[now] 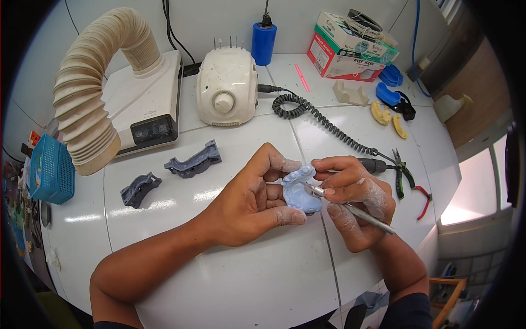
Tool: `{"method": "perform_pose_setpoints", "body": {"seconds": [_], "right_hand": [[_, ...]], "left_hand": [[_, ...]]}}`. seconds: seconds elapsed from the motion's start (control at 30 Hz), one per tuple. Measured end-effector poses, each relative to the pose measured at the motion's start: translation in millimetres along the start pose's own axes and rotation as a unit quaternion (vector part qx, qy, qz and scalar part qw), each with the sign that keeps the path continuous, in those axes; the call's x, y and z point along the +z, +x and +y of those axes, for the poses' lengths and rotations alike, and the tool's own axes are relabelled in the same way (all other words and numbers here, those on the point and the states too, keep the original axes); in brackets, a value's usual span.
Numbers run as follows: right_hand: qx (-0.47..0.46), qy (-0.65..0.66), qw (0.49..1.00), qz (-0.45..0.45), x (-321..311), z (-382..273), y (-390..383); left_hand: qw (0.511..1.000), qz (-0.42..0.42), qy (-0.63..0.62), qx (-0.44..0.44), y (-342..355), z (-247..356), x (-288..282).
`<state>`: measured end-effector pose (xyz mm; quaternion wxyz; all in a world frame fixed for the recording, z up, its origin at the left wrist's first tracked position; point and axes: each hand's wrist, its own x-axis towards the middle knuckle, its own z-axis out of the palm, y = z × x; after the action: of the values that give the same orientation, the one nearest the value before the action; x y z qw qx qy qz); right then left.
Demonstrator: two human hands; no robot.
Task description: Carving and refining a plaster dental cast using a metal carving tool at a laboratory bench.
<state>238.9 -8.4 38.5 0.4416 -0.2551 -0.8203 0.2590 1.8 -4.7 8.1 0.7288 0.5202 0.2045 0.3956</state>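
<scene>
My left hand (249, 200) is closed around a light blue dental cast (300, 196), with the thumb along its near side and the fingertips at its far side. Raised tooth shapes show along the cast's far edge. In my right hand (356, 200) is a slim silver metal hand tool (371, 217), held like a pen and slanting down to the right. Its front end meets the cast's surface; the exact tip is too small to make out. White dust covers the fingers of both hands. The cast is held above the white tabletop (263, 274).
Two dark grey moulded pieces (193, 159) lie left of my hands. Behind stand a ribbed suction hose (87, 82) and a white control unit (227, 88) with a coiled cable (329, 125). Pliers (402, 172), yellow casts (380, 113) and boxes (350, 55) are on the right; a blue basket (52, 170), far left.
</scene>
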Motion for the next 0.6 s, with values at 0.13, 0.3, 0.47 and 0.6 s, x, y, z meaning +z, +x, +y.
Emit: {"method": "perform_pose_setpoints", "body": {"seconds": [0.13,0.3,0.47,0.6], "right_hand": [[0.005,0.003,1.000,-0.002,-0.7,-1.1,0.4],[0.009,0.010,1.000,0.002,0.3,-1.6,0.0],[0.009,-0.006,1.000,-0.008,-1.6,-2.1,0.5],[0.005,-0.001,1.000,-0.002,-0.8,-1.2,0.4]], "left_hand": [[1.000,-0.008,-0.005,0.000,-0.5,0.5,-0.7],[1.000,-0.011,-0.020,0.000,-0.8,0.4,-1.6],[0.999,-0.017,-0.029,0.010,-1.1,-1.7,-1.4],[0.999,-0.017,-0.029,0.013,-1.3,-1.5,-0.9]]}}
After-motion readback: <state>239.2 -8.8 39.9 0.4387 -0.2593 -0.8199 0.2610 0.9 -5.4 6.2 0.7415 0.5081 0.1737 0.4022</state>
